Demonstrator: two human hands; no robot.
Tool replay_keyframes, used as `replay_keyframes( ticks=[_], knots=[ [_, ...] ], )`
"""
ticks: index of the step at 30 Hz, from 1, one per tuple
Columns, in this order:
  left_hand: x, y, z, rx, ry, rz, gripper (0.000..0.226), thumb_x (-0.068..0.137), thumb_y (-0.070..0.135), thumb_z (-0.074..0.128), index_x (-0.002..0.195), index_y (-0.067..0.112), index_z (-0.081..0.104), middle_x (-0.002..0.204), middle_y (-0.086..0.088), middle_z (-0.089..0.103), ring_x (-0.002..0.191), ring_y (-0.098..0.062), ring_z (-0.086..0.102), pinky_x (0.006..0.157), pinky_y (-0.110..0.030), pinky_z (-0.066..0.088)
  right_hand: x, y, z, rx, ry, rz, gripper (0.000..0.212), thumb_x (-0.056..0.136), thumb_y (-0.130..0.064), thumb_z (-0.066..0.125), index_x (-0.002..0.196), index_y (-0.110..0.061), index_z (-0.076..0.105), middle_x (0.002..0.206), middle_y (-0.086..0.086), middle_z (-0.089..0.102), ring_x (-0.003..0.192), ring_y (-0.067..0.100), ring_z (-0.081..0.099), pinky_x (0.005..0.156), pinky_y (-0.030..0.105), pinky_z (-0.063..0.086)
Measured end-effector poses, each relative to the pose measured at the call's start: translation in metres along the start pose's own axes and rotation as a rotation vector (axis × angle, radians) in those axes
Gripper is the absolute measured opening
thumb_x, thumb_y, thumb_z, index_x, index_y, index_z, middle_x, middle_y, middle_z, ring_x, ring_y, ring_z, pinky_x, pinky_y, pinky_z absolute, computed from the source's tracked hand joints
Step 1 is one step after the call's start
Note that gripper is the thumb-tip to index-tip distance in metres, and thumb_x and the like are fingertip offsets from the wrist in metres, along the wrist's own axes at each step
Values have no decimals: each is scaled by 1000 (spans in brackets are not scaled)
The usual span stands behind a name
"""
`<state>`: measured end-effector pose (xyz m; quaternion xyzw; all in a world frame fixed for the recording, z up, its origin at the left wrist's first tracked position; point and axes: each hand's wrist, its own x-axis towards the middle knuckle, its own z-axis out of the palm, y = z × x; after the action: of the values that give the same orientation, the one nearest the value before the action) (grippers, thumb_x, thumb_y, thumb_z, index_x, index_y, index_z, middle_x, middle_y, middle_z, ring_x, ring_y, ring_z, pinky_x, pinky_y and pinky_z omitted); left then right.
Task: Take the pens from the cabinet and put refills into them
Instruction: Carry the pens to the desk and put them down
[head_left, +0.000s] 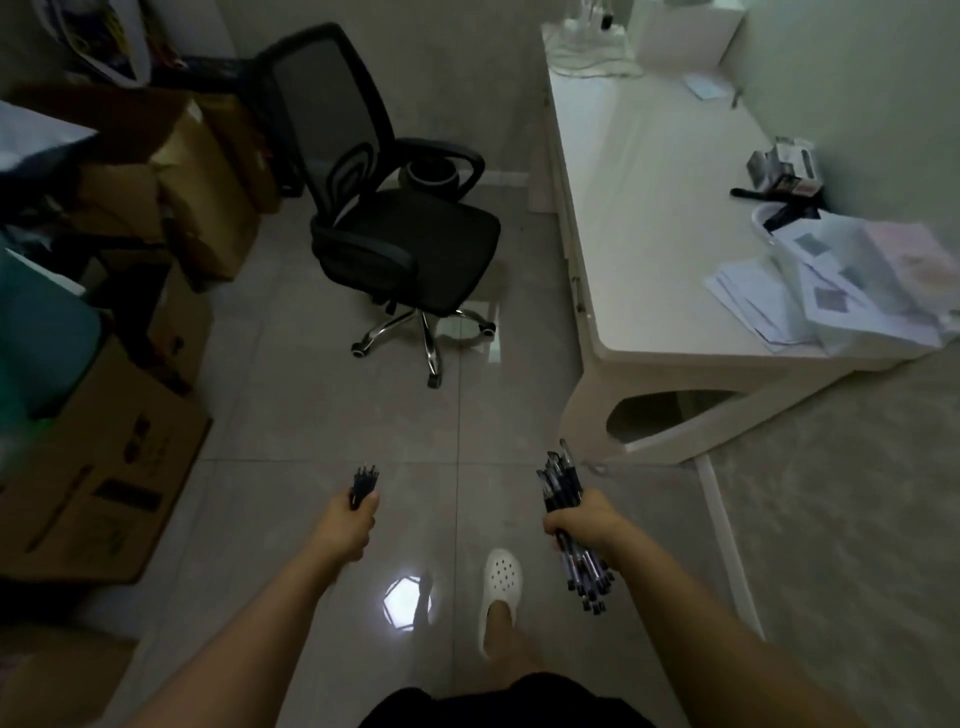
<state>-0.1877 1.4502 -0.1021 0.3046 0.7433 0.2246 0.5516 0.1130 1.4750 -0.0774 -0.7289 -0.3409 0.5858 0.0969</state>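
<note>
My right hand (582, 522) is closed around a thick bundle of dark pens (563, 486); their caps stick up above the fist and the clear barrels hang below it. My left hand (350, 519) grips a small bunch of thin dark refills (363, 480), whose tips point up. Both hands are held out over the tiled floor, about a forearm's length apart. No cabinet is in view.
A white desk (649, 234) stands to the right, with papers (831, 291) and dark items at its far side. A black office chair (395, 218) stands ahead on the floor. Cardboard boxes (104, 467) are stacked along the left. My foot in a white clog (501, 582) is below.
</note>
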Motion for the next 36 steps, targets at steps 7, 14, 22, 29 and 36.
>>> replay_keyframes(
  ticks=[7,14,22,29,36],
  knots=[
    [63,104,29,-104,49,-2,15,102,21,41,104,8,48,63,-4,36,49,-14,29,46,-24,25,77,-110,-58,-75,-44,-36,18,80,8,66,89,1,52,75,16,60,53,21,62,47,29,54],
    [126,171,33,-82,57,-3,13,102,23,42,99,13,48,63,-2,39,49,-11,31,44,-23,28,147,-181,-95,-104,-67,-74,23,76,6,68,90,-4,54,83,19,64,64,27,67,59,35,59],
    [234,258,25,35,-1,26,10,101,26,44,93,23,47,64,-2,40,48,-11,33,43,-24,30,223,-252,-110,-48,-8,-40,28,75,-3,74,89,-12,51,82,14,65,54,17,67,45,25,52],
    [342,372,14,174,-107,116,10,101,26,44,100,17,49,68,-5,42,53,-13,35,45,-24,31,274,-323,-131,50,150,36,36,77,-11,73,105,-9,50,95,12,58,78,24,61,50,28,49],
    [410,466,28,256,-158,127,12,100,27,46,101,17,51,80,-9,55,60,-17,50,47,-26,42,296,-355,-162,242,281,89,40,74,-1,71,110,-3,52,95,20,61,84,36,67,65,40,58]
  ],
)
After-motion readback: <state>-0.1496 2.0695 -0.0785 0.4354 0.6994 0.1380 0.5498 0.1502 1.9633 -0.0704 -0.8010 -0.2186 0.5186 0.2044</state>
